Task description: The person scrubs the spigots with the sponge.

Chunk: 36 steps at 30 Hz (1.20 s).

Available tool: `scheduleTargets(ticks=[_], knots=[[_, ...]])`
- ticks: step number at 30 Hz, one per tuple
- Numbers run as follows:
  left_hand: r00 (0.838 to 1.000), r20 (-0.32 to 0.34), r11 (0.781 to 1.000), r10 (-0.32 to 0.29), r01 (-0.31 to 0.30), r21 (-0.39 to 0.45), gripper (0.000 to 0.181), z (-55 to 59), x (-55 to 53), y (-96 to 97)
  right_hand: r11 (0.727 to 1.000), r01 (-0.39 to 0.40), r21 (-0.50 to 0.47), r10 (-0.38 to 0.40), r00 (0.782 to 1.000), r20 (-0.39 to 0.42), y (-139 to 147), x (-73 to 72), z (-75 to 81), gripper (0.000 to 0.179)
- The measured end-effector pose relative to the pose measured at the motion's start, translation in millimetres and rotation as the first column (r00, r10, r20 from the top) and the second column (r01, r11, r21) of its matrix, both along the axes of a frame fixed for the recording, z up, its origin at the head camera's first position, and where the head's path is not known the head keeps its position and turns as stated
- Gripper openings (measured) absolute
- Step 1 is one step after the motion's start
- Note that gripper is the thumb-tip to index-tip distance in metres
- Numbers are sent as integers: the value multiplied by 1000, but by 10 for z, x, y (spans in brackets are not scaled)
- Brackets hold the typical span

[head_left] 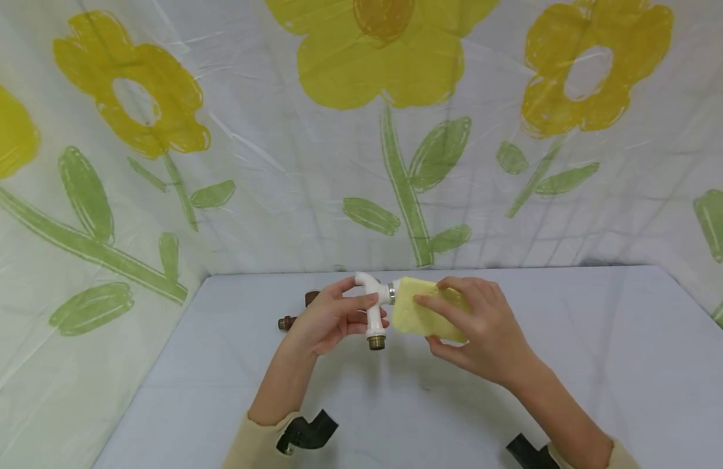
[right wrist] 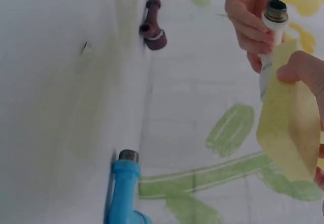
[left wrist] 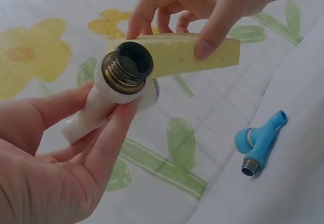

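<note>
A white faucet with a brass threaded end is held up above the table by my left hand, fingers and thumb around its body. My right hand grips a yellow sponge between thumb and fingers, its left edge at the faucet's side. In the left wrist view, the dark threaded opening of the faucet faces the camera, and the sponge lies just behind it. The right wrist view shows the sponge in front of part of the faucet.
A brown faucet lies on the white table beyond my left hand. A blue faucet also lies on the table, hidden in the head view. Behind the table hangs a flower-printed sheet.
</note>
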State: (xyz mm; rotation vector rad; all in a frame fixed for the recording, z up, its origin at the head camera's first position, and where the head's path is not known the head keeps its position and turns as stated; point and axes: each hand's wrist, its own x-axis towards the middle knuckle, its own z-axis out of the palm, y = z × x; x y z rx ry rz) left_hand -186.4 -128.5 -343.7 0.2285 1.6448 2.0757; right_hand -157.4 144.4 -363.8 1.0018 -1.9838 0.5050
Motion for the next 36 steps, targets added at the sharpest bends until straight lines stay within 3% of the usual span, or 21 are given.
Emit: scheduleTargets(ticks=[5, 9, 13, 16, 21, 23, 26, 29, 32, 36], knots=[[988, -145, 993, -59, 44, -107, 43, -10, -1, -25, 999, -21, -34, 23, 997, 77, 31, 15, 31, 43], [953, -279, 977, -118, 62, -204, 39, 0, 2, -57, 998, -29, -49, 37, 983, 179, 65, 46, 53, 43], [902, -393, 957, -179, 66, -283, 35, 21, 16, -75, 998, -16, -62, 35, 948, 316, 86, 85, 83, 50], [850, -486, 932, -205, 18, -361, 32, 47, 43, -68, 998, 1, -60, 24, 909, 417, 92, 104, 110, 57], [770, -596, 851, -228, -141, -506, 28, 100, 100, -43, 996, -8, -84, 51, 849, 526, 118, 108, 144, 57], [770, -595, 852, -229, -137, -506, 28, 103, 103, -39, 996, -11, -86, 56, 841, 539, 134, 106, 144, 57], [783, -575, 887, -236, -68, -457, 26, 68, 71, -47, 996, -36, -82, 74, 848, 525, 153, 96, 135, 57], [821, -522, 926, -231, 20, -378, 27, 30, 39, -64, 993, -89, -82, 118, 864, 490, 167, 82, 124, 59], [843, -486, 938, -231, 61, -341, 27, 8, 16, -70, 988, -131, -87, 156, 871, 465, 177, 77, 123, 60], [858, -459, 947, -230, 88, -309, 29, -8, 1, -72, 986, -132, -100, 163, 882, 442, 179, 80, 136, 59]])
